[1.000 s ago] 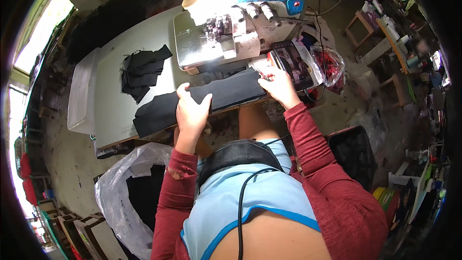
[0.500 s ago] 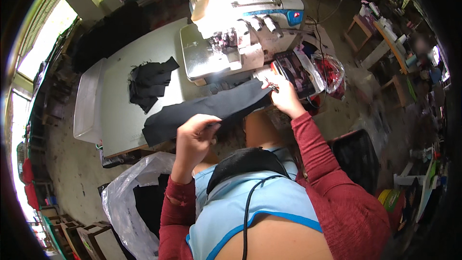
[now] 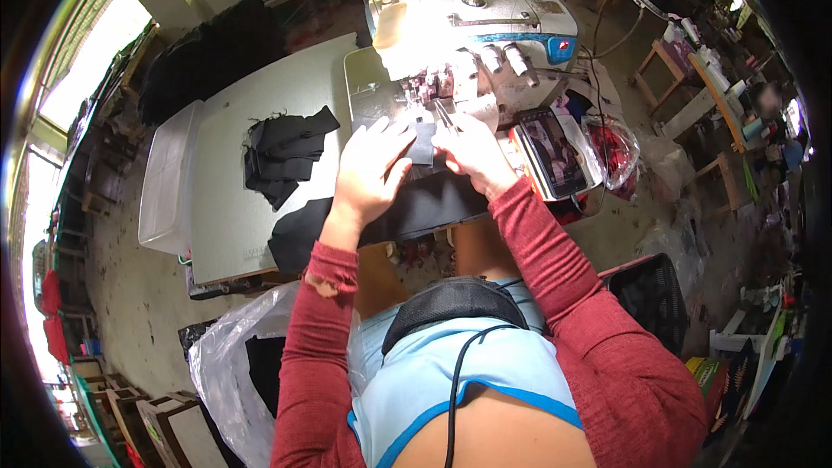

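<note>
My left hand (image 3: 371,175) lay flat, fingers spread and loose, pressing down on the black fabric piece (image 3: 407,212) at the near edge of the sewing table (image 3: 251,104). It pinched nothing; the palm only rested on the cloth.

My right hand (image 3: 468,149) sat just to the right of it, fingers curled in and pinching the far edge of the same fabric close under the needle area of the sewing machine (image 3: 468,43). Whether the fingertips gripped cloth alone or something small besides, I could not tell.

The black fabric piece stretched along the near table edge from the machine leftward, its left end drooping over the edge. The two hands were near each other, thumbs almost meeting over a small lighter patch of cloth.

Farther left on the table sat a stack of black cut pieces (image 3: 282,154), well apart from my hands. A white tray (image 3: 165,178) hung at the table's left side. To the right of the machine lay a phone (image 3: 555,152) with a lit screen, and beside it a clear bag with red contents (image 3: 614,149). Near me, low on the left, stood a clear plastic bag (image 3: 230,364) holding dark cloth.
</note>
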A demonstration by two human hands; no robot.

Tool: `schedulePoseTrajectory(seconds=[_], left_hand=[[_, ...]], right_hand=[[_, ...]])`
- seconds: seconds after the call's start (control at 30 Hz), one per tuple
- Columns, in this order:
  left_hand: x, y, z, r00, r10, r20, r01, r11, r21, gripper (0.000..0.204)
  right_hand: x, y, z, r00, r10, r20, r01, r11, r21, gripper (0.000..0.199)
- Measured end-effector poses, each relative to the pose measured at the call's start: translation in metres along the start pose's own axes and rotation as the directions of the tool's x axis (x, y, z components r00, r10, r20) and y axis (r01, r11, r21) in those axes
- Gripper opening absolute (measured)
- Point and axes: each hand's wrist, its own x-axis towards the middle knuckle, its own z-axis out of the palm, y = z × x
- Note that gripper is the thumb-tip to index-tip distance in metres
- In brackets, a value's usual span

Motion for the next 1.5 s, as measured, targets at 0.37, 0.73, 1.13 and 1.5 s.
schedulePoseTrajectory(seconds=[0.37, 0.73, 1.13, 1.5], left_hand=[[0.008, 0.018, 0.009, 0.989, -0.141, -0.051, 0.148, 0.976, 0.162, 0.040], [0.039, -0.049, 0.024, 0.960, -0.279, 0.032, 0.275, 0.958, 0.079, 0.037], [0.009, -0.017, -0.049, 0.822, -0.419, -0.386, 0.297, 0.893, -0.338, 0.024], [0.013, -0.059, -0.083, 0.789, -0.336, -0.515, 0.377, 0.926, -0.026, 0.035]], right_hand=[[-0.015, 0.006, 0.012, 0.882, -0.467, 0.054, 0.368, 0.613, -0.699, 0.043], [-0.026, 0.016, 0.013, 0.892, -0.450, 0.039, 0.230, 0.380, -0.896, 0.054], [0.002, -0.011, 0.036, 0.682, -0.716, 0.148, 0.359, 0.151, -0.921, 0.020], [0.013, -0.009, 0.052, 0.699, -0.685, 0.206, 0.412, 0.150, -0.899, 0.020]])
